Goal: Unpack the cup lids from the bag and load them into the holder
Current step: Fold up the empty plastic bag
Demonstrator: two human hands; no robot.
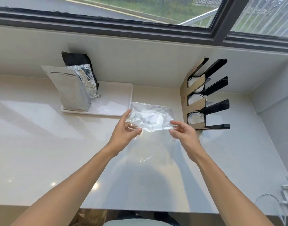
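Observation:
A clear plastic bag (pixel 150 117) hangs over the counter between my hands, folded across the middle. Its upper half lies crumpled and its lower half drapes down toward me. I cannot tell whether any lids are inside it. My left hand (pixel 123 132) pinches the bag's left edge between thumb and fingers. My right hand (pixel 183 132) pinches its right edge the same way. The black lid holder (pixel 215 93) stands against the wall at the right, with white cup lids (pixel 195 96) stacked in its three slots.
A white tray (pixel 113 101) sits at the back, carrying a silver pouch (pixel 71 90) and a black foil bag (pixel 81 62). The pale counter (pixel 50 144) ends at a front edge near me. White cables (pixel 270 204) lie at the far right.

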